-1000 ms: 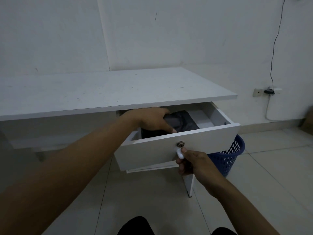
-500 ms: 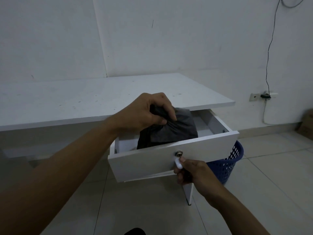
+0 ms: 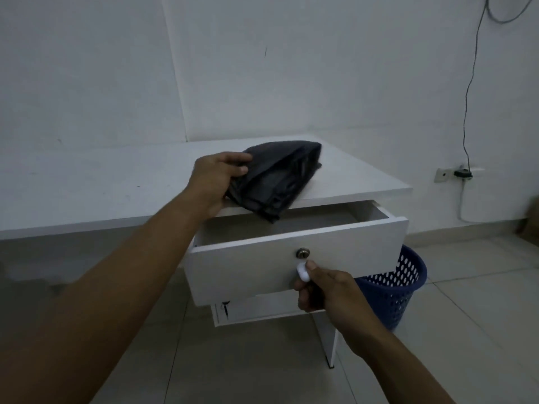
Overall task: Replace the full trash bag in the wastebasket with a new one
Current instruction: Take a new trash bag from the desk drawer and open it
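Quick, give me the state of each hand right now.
Left hand: closed on the folded dark trash bags, held above the open drawer.
Right hand: closed on the white drawer knob.

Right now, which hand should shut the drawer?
Right. The right hand already grips the white knob on the open drawer; the left hand is busy holding the folded dark trash bags over the desk.

Dim, bluish, even light; slightly soft; edges bowed.
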